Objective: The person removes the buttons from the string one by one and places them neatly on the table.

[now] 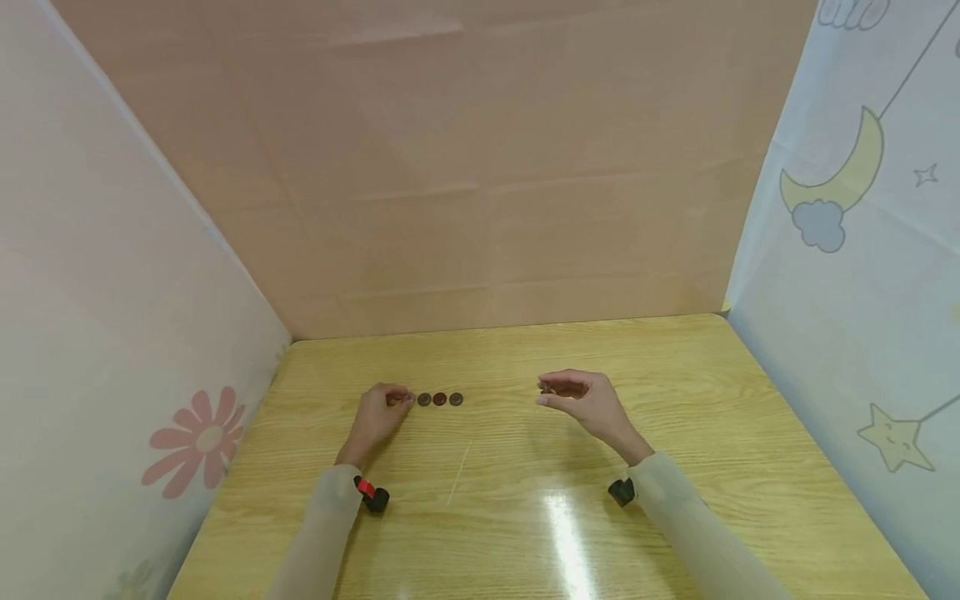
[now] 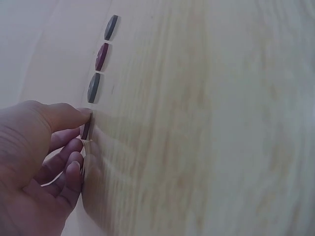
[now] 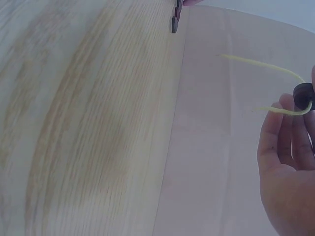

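On the table, three dark, button-like discs (image 1: 440, 399) lie in a short row; the middle one is more reddish. At the left end of that row my left hand (image 1: 382, 412) pinches a further dark disc (image 2: 86, 127), with the other fingers curled below it. My right hand (image 1: 588, 404) is raised over the table, right of the row. Between its thumb and fingers it holds a dark round disc (image 3: 303, 95). A yellow cord (image 3: 266, 65) trails from that disc in two strands. The thumb is mostly cut off in the right wrist view.
The wooden table (image 1: 720, 467) ends at a pinkish back panel (image 1: 487, 183). Patterned walls (image 1: 847, 317) stand on both sides. A thin pale line (image 1: 459, 473) shows on the tabletop; I cannot tell what it is. Black wrist cameras (image 1: 622, 492) sit at both cuffs.
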A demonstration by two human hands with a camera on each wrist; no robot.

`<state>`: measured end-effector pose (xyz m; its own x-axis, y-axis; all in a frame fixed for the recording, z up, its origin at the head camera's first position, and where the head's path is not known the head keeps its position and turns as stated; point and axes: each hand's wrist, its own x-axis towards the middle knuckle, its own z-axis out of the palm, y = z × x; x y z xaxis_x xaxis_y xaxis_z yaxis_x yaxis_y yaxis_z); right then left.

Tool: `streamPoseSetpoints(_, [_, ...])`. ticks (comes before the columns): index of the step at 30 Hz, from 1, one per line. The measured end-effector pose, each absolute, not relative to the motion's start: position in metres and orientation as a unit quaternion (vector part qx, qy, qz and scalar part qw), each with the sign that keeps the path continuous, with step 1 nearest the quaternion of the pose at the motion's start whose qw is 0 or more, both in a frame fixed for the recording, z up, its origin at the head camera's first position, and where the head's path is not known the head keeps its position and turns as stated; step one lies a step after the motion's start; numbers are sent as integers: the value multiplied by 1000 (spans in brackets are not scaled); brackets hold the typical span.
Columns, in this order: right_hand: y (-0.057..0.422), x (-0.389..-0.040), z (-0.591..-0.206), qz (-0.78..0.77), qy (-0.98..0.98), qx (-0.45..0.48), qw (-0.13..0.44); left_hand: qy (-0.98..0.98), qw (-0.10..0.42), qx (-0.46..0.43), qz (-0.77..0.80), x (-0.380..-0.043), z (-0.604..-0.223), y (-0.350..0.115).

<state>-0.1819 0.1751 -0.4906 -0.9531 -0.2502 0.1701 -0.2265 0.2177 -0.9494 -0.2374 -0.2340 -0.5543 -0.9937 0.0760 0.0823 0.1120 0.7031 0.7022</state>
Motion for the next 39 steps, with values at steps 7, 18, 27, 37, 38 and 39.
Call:
streamPoseSetpoints(7, [175,-181,-489,-608,780,-150,12,-922,17,-50,-384,-237,-554,-235])
streamPoseSetpoints(18, [172,-182,-489,-616,771,-160,11,-910,64,-48,-407,-223,-536,-217])
streamPoseSetpoints(27, [170,-184,-489,-625,760,-177,3,-871,27,-118,-476,-211,-513,-160])
streamPoseSetpoints(37, [170,-183,-488,-622,757,-200,6,-789,-120,-177,-576,-193,-495,-96])
streamPoseSetpoints(38, [171,-183,-488,-621,757,-204,7,-777,-139,-178,-588,-192,-495,-92])
streamPoseSetpoints(39, [171,-183,-488,-621,756,-207,9,-764,-156,-176,-601,-191,-494,-87])
